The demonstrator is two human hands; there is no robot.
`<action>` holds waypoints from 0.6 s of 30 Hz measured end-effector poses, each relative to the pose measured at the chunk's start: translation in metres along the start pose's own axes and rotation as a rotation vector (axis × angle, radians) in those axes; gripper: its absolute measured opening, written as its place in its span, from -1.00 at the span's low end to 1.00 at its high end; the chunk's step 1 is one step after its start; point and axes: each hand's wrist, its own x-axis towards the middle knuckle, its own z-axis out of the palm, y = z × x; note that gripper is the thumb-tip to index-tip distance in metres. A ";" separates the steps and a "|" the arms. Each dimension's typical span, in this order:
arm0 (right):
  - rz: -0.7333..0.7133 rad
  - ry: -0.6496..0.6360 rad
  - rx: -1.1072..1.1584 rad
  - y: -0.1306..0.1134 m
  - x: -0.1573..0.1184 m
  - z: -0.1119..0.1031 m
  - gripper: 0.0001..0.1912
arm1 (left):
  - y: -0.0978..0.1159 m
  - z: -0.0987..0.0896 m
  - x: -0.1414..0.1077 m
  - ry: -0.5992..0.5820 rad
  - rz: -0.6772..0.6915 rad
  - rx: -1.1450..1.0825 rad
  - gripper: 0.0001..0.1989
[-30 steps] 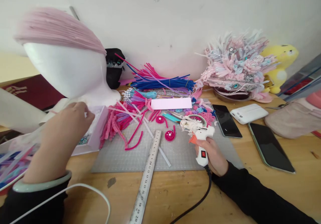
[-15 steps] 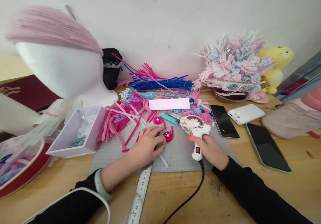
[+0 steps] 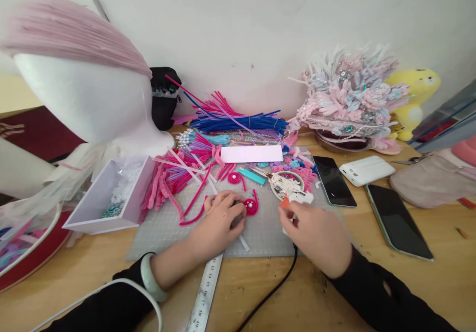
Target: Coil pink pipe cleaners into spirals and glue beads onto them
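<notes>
My left hand (image 3: pixel 223 218) rests on the cutting mat with loosely bent fingers, thumb and forefinger apart. It lies over a translucent glue stick (image 3: pixel 243 243), beside a deep-pink pipe-cleaner coil (image 3: pixel 251 206) with a pearly centre. What lies under its fingers is hidden. A second pink coil (image 3: pixel 234 178) is just beyond. My right hand (image 3: pixel 316 235) hovers over the handle of a white glue gun (image 3: pixel 300 197) with an orange trigger. Its fingers are bent but apart, and no grip on the gun shows. The gun's nozzle end is by a tape roll (image 3: pixel 275 189).
A steel ruler (image 3: pixel 204 292) and the gun's black cord (image 3: pixel 273 285) run toward me. Scissors (image 3: pixel 262 171), a turquoise lighter (image 3: pixel 254 176) and pipe-cleaner bundles (image 3: pixel 238 123) lie behind. A white box (image 3: pixel 100 221) and foam head (image 3: pixel 92 103) stand left; phones (image 3: pixel 397 223) lie right.
My right hand has come off the glue gun's handle and risen toward me, now covering the handle. The gun has dropped slightly lower against the tape roll. My left hand stays almost in place.
</notes>
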 end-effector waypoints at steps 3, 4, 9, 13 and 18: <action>-0.173 -0.002 0.022 -0.022 0.000 0.003 -0.76 | 0.003 -0.003 -0.003 0.031 -0.081 -0.130 -0.93; -0.200 -0.009 0.008 -0.027 0.001 0.005 -0.77 | 0.004 -0.004 -0.003 0.041 -0.130 -0.227 -0.94; -0.178 -0.095 -0.048 -0.044 0.011 0.015 -0.69 | 0.009 -0.009 -0.001 -0.022 -0.553 -1.199 -0.91; -0.149 -0.134 -0.052 -0.049 0.017 0.018 -0.60 | 0.006 -0.014 0.003 -0.162 -0.737 -1.698 -0.94; -0.157 -0.112 -0.037 -0.051 0.021 0.022 -0.68 | 0.004 -0.016 0.004 -0.208 -0.788 -1.693 -0.94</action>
